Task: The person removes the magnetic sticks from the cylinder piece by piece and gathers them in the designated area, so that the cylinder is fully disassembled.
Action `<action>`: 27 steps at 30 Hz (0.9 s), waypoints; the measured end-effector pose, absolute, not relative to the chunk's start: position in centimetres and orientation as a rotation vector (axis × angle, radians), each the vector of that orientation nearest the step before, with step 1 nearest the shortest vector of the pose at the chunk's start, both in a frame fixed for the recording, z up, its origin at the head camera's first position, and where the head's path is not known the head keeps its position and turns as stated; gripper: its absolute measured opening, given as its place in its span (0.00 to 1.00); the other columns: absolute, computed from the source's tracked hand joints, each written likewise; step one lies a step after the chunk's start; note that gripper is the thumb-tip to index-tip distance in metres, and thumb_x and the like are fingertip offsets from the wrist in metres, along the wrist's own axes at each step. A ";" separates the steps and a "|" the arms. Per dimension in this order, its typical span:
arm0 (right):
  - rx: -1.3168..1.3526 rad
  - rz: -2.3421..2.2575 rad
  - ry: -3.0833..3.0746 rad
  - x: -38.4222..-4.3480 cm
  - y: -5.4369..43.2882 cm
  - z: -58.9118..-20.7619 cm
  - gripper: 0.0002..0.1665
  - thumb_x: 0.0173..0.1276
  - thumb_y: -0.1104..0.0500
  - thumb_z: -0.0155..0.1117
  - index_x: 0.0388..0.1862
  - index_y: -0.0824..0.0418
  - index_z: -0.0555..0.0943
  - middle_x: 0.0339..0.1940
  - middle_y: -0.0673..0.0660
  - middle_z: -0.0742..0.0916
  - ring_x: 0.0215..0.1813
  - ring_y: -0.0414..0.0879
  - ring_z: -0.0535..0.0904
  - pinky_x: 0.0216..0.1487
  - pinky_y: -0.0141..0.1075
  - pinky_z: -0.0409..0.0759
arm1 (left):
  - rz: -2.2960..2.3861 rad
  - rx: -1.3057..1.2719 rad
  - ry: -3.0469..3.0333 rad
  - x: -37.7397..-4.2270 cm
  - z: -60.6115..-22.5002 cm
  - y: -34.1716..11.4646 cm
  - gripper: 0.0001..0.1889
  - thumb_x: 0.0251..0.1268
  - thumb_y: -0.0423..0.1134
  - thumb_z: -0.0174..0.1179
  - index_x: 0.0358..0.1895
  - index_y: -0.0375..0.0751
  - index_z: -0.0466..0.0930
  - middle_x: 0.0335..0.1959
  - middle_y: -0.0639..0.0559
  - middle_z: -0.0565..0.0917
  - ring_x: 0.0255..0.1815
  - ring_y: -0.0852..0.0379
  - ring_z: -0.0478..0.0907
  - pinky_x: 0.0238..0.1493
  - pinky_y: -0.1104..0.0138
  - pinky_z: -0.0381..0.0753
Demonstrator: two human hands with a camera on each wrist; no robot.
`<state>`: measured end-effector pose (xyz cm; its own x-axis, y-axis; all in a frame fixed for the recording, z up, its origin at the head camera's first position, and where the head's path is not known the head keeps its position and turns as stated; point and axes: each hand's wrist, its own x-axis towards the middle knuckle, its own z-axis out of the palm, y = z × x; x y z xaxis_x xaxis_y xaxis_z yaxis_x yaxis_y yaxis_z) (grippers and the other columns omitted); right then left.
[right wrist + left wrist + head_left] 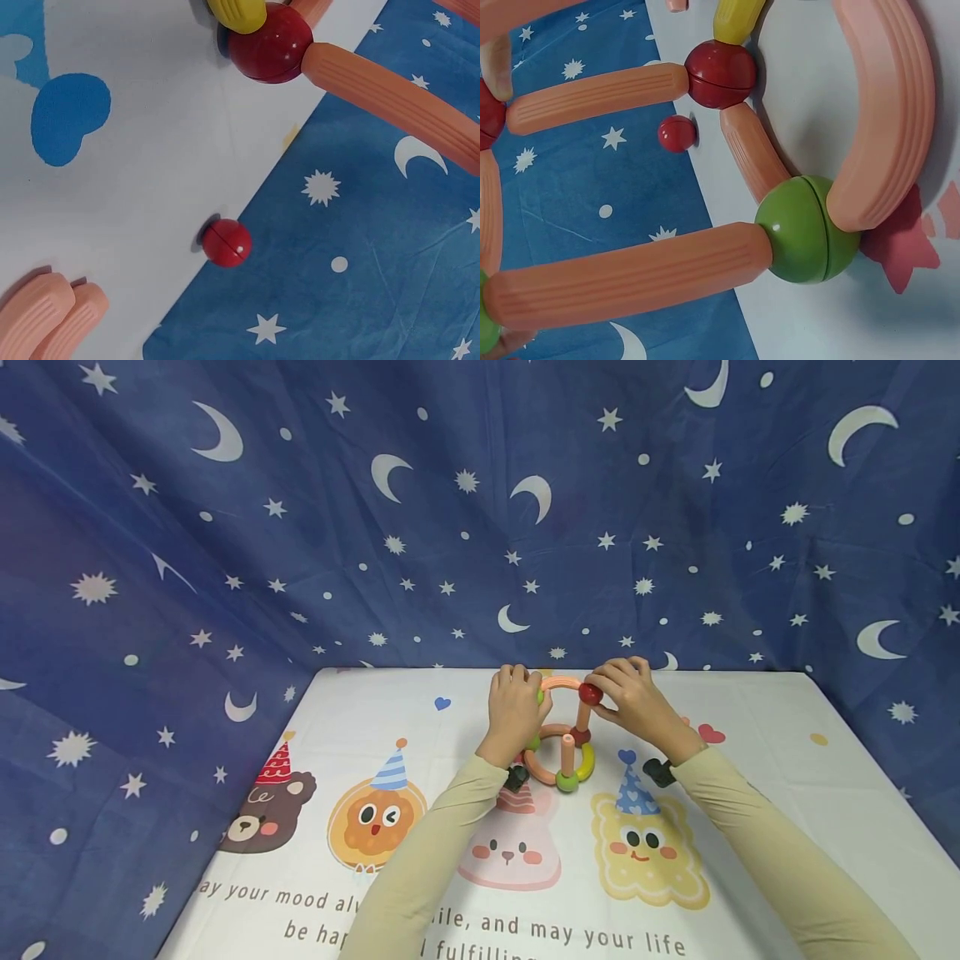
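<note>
A frame of ribbed orange rods and balls stands on the table; a ring of curved orange and yellow pieces (pixel 586 763) forms its base. At the top left corner, my left hand (pixel 516 714) holds a green ball (pixel 540 697), mostly covered by the fingers. My right hand (pixel 633 702) pinches the red ball (pixel 590 694) at the top right corner. A curved orange rod (pixel 561 682) spans these two balls. Upright orange rods (pixel 630 274) join the upper balls to a lower green ball (pixel 806 229) and a lower red ball (pixel 721 73). In front, a short rod (pixel 567 755) rises from another green ball (pixel 567 782).
Behind the frame, a loose red ball (pixel 227 243) lies near the table's back edge. Two loose orange pieces (pixel 37 315) lie side by side on the right. A printed white cloth (pixel 442 902) covers the table, and a blue starry curtain (pixel 465 510) hangs behind it.
</note>
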<state>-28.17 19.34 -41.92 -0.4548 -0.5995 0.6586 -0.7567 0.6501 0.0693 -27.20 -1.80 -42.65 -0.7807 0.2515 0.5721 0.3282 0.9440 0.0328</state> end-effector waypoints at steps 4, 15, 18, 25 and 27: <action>1.054 0.306 -2.204 -28.2 19.3 -42.0 0.26 0.38 0.65 0.80 0.40 0.62 0.80 0.38 0.58 0.84 0.47 0.54 0.74 0.51 0.57 0.66 | -0.156 -0.413 -2.483 -27.3 -42.8 -1.8 0.10 0.62 0.47 0.57 0.37 0.46 0.81 0.37 0.50 0.80 0.43 0.52 0.72 0.50 0.63 0.70; 1.069 0.292 -2.132 -28.1 19.1 -42.6 0.29 0.34 0.66 0.82 0.39 0.64 0.79 0.37 0.59 0.83 0.46 0.55 0.74 0.49 0.56 0.66 | -0.069 -0.414 -2.430 -27.5 -43.0 -2.2 0.13 0.62 0.51 0.57 0.40 0.46 0.81 0.37 0.51 0.81 0.43 0.52 0.73 0.46 0.64 0.73; 1.060 0.300 -2.138 -28.1 19.1 -42.6 0.29 0.34 0.65 0.82 0.39 0.64 0.79 0.37 0.58 0.83 0.46 0.55 0.74 0.49 0.56 0.66 | -0.118 -0.421 -2.446 -27.5 -43.0 -2.2 0.12 0.62 0.49 0.56 0.40 0.46 0.81 0.38 0.51 0.81 0.44 0.52 0.73 0.50 0.63 0.72; 1.023 0.316 -2.174 -27.9 19.3 -42.3 0.27 0.38 0.64 0.80 0.40 0.63 0.79 0.39 0.59 0.83 0.46 0.55 0.74 0.51 0.56 0.65 | -0.155 -0.419 -2.467 -27.3 -43.0 -2.3 0.10 0.62 0.49 0.56 0.39 0.48 0.79 0.38 0.50 0.80 0.45 0.52 0.72 0.51 0.62 0.71; 1.009 0.323 -2.175 -27.8 19.4 -42.2 0.27 0.39 0.63 0.80 0.40 0.64 0.79 0.39 0.60 0.83 0.46 0.55 0.74 0.51 0.56 0.65 | -0.163 -0.419 -2.461 -27.3 -43.0 -2.3 0.10 0.62 0.49 0.56 0.39 0.49 0.79 0.37 0.50 0.80 0.44 0.52 0.72 0.51 0.62 0.71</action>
<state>-27.78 19.43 -42.16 -0.4458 -0.5679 0.6919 -0.7446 0.6642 0.0654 -27.26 -2.32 -43.01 -0.7518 0.2582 0.6067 0.3357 0.9418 0.0152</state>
